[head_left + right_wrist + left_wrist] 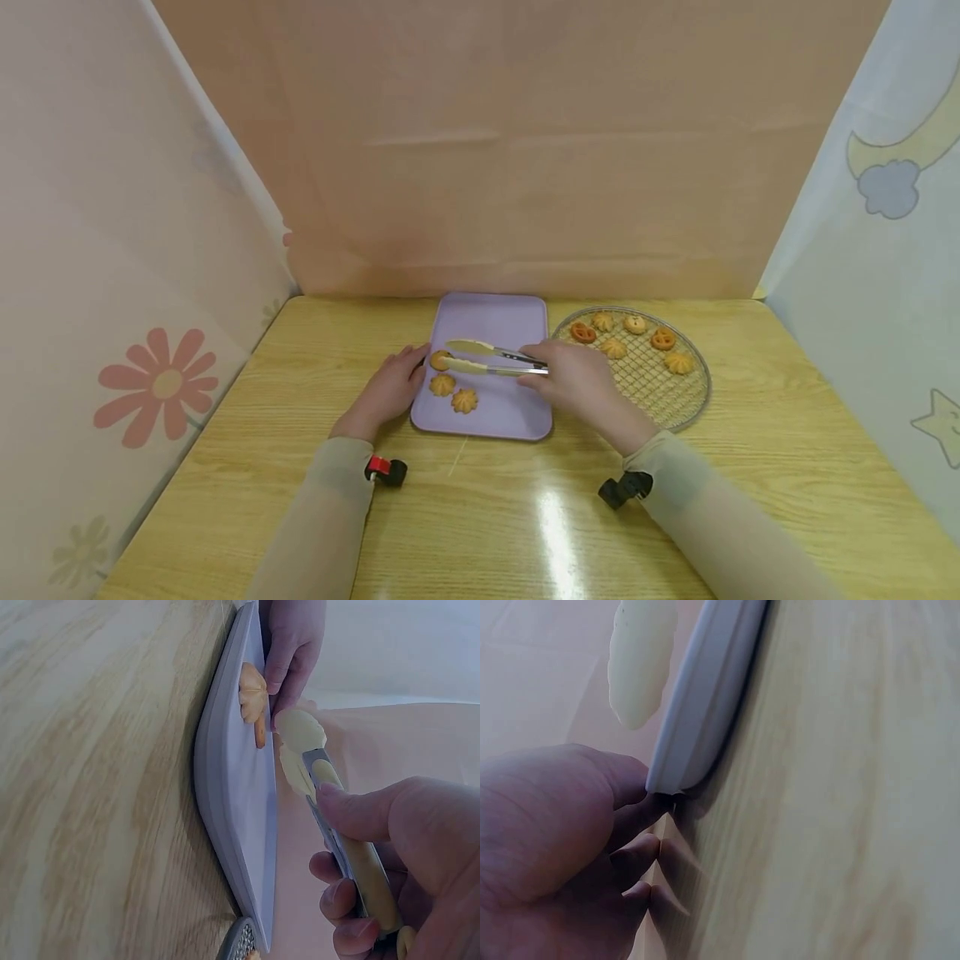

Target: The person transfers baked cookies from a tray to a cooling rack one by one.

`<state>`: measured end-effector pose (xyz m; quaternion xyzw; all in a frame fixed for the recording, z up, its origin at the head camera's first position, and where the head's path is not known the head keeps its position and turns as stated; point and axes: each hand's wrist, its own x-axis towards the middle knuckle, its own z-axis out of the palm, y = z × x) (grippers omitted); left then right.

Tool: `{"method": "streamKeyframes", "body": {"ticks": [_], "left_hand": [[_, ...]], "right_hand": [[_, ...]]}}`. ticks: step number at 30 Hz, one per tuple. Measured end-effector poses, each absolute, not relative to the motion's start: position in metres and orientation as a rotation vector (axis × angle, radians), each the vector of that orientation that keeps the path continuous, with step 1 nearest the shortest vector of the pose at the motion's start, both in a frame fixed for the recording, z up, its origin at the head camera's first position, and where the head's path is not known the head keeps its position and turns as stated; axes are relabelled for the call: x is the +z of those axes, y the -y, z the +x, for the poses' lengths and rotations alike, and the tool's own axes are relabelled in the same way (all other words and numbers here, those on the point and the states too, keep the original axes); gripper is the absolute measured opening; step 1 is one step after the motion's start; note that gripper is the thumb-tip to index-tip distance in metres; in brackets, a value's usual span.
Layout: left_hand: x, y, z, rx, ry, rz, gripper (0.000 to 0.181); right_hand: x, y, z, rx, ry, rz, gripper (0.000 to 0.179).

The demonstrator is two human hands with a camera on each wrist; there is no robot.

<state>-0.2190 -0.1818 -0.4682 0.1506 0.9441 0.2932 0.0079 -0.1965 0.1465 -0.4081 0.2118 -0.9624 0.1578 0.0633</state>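
My right hand (581, 379) grips metal tongs (467, 365) with cream-coloured tips over the lilac tray (491, 317). In the right wrist view the tong tips (301, 731) stand somewhat apart above the tray, and no cookie shows between them. On the tray's left side lie a round cookie (437, 359), partly behind a tip, and two flower-shaped cookies (442, 384). My left hand (388, 387) holds the tray's left edge. In the left wrist view its thumb meets the rim (664, 769), while the fingers curl low beside the table; their tips are partly hidden.
To the right of the tray stands a round wire-mesh rack (652, 396) bearing several cookies, some flower-shaped, some pretzel-shaped (582, 332). Both sit on a wooden table (480, 533). Behind it hangs a tan cloth (480, 167), with patterned cloth walls on either side.
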Motion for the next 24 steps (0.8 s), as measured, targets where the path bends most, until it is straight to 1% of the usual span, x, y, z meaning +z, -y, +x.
{"method": "streamKeyframes", "body": {"ticks": [7,11,17,18,20,24], "left_hand": [[-0.457,0.176,-0.216,0.834,-2.921,0.388,0.051],[-0.466,0.180,-0.220,0.851,-2.935,0.415,0.051],[-0.468,0.180,-0.221,0.865,-2.938,0.419,0.051],[-0.464,0.178,-0.219,0.871,-2.925,0.405,0.052],[-0.472,0.181,-0.223,0.872,-2.932,0.414,0.052],[-0.473,0.181,-0.223,0.890,-2.921,0.404,0.052]], "right_hand": [[-0.411,-0.139,-0.201,0.444,2.938,0.630,0.048],[-0.413,-0.136,-0.203,0.425,2.937,0.636,0.048],[-0.413,-0.132,-0.205,0.406,2.948,0.652,0.048],[-0.413,-0.131,-0.205,0.404,2.954,0.651,0.048],[-0.413,-0.131,-0.205,0.400,2.963,0.652,0.048],[-0.413,-0.130,-0.205,0.395,2.969,0.645,0.049]]}}
